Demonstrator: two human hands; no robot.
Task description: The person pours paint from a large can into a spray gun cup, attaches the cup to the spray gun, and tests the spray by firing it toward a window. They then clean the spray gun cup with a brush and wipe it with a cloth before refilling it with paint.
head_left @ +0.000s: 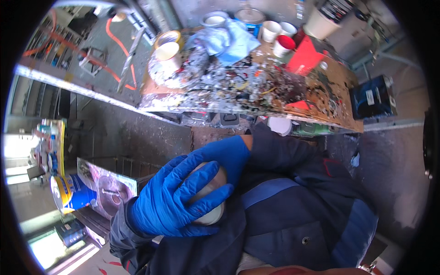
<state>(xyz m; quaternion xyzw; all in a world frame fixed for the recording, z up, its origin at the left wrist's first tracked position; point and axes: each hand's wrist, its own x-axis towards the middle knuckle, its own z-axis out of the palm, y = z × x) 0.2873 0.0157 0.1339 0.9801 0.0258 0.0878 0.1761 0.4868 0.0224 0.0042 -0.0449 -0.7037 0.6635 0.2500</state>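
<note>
Both my hands wear blue gloves and meet close to my chest, around a small round white container (211, 214). My left hand (172, 201) lies across its front with fingers spread over it. My right hand (227, 153) wraps it from behind and above, its dark sleeve running off to the right. Only the container's lower rim and a pale patch between my fingers show; what it holds is hidden.
A paint-splattered workbench (275, 91) stands ahead, carrying a white bucket (167, 57), a blue cloth (229, 41), several white cups (270, 30), a red-filled cup (285, 44) and a red sheet (305, 57). A blue paint can (73, 192) sits at left, a dark canister (373, 96) at right.
</note>
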